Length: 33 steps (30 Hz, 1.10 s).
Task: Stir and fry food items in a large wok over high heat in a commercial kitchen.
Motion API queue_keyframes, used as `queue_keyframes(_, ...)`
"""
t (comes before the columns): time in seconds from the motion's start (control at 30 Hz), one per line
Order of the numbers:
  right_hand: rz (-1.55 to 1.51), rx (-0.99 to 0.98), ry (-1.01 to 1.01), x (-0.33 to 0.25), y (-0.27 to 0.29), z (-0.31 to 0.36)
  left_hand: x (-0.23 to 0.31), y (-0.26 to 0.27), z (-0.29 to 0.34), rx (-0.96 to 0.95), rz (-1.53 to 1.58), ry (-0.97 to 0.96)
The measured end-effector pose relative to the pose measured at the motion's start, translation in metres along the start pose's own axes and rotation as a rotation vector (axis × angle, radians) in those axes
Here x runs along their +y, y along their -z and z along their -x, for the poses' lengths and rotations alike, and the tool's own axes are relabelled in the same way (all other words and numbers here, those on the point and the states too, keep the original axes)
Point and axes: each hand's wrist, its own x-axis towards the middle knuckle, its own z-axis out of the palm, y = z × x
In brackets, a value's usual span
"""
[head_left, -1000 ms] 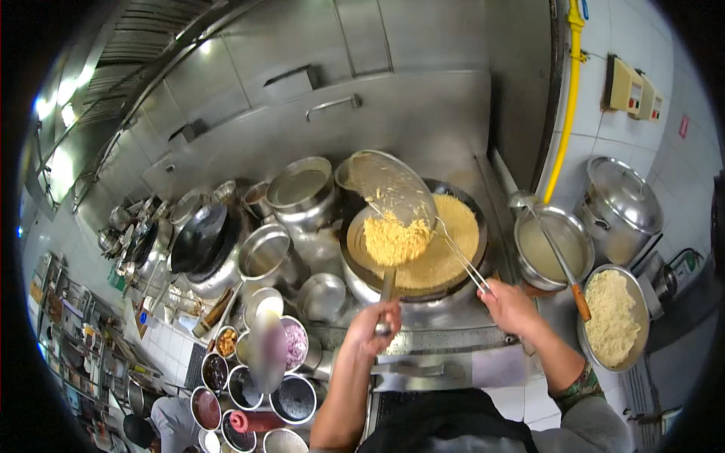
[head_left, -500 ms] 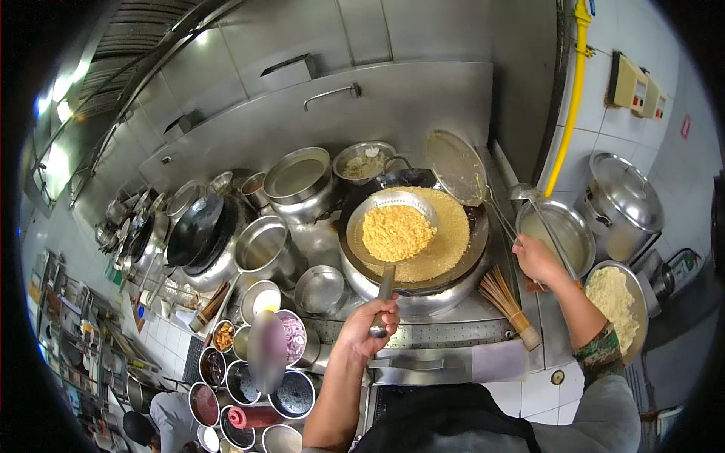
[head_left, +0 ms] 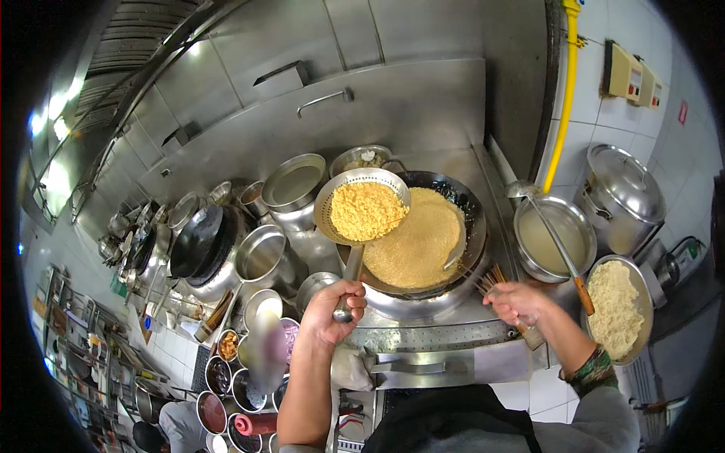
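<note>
My left hand (head_left: pixel 335 309) is closed round the handle of a perforated metal skimmer (head_left: pixel 323 214), heaped with golden fried crumbs (head_left: pixel 368 211). The skimmer is raised over the left rim of a large black wok (head_left: pixel 474 208) full of pale, frothy oil (head_left: pixel 423 238). My right hand (head_left: pixel 521 303), right of the wok, is closed on thin wire handles. They lead to a wire strainer (head_left: pixel 453 260), mostly hidden in the froth at the wok's right side. Just behind my right hand is a bamboo brush (head_left: pixel 495 279), partly covered.
A ladle (head_left: pixel 555 230) rests across a bowl of cloudy liquid (head_left: pixel 521 226), right. Nearby stand a bowl of pale flour (head_left: pixel 615 309) and a lidded pot (head_left: pixel 627 185). Steel pots (head_left: pixel 264 253) and several ingredient tubs (head_left: pixel 249 389) crowd the left. A person (head_left: pixel 181 426) is at lower left.
My left hand has moved the loaded skimmer leftward and up from over the wok's middle. My right hand has come down, and the strainer has dropped from above the wok's far right into the froth.
</note>
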Motion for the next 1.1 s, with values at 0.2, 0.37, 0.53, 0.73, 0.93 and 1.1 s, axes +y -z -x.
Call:
queue_keyframes(0.2, -0.213, -0.036, 0.073, 0.044, -0.028, -0.017, 0.007, -0.009, 0.008, 0.001, -0.068, -0.062)
queue_keyframes(0.37, -0.305, -0.062, 0.141, 0.040, -0.035, -0.013, 0.009, -0.014, 0.015, -0.006, -0.073, -0.079)
queue_keyframes(0.53, -0.323, -0.034, 0.131, 0.038, -0.030, -0.022, 0.013, -0.010, 0.014, -0.060, -0.063, -0.061)
queue_keyframes(0.73, -0.251, 0.025, 0.138, 0.040, -0.033, -0.025, 0.012, -0.002, 0.017, -0.005, -0.074, -0.061)
queue_keyframes(0.93, -0.290, -0.002, 0.187, 0.027, -0.022, -0.018, 0.006, 0.018, 0.021, -0.010, -0.081, -0.075)
queue_keyframes(1.1, -0.253, 0.034, 0.195, 0.011, -0.028, -0.016, 0.000, 0.029, 0.023, 0.066, -0.088, -0.096)
